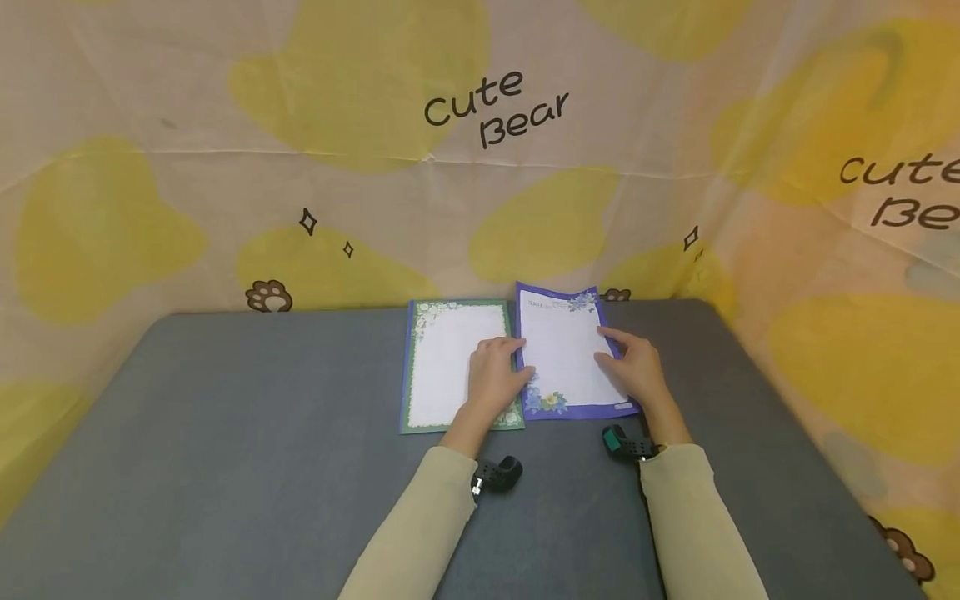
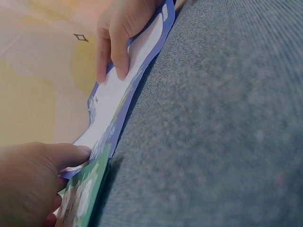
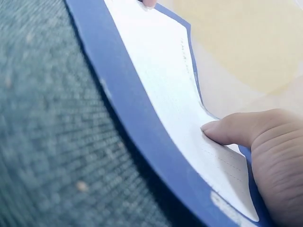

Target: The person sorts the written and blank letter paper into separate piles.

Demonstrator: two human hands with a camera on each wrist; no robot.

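Fingers are pinching: before the patterned cloth (image 1: pixel 337 83), near the far edge of the grey table (image 1: pixel 225 458), right of its middle, a bowed purple-bordered sheet (image 1: pixel 562 358) is gripped at opposite sides by the left hand (image 1: pixel 491 375) and right hand (image 1: pixel 641 367). Light, even holds and hands moved together should avoid creasing. Just left, the green-bordered sheet (image 1: pixel 442 367) crowds the left hand; whether they touch is hard to tell. Smallest, the dark wrist cameras (image 1: pixel 502 473) could snag paper.

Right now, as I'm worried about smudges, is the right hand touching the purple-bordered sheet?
Touching: the right wrist view shows the right hand with its thumb on the purple-bordered sheet.
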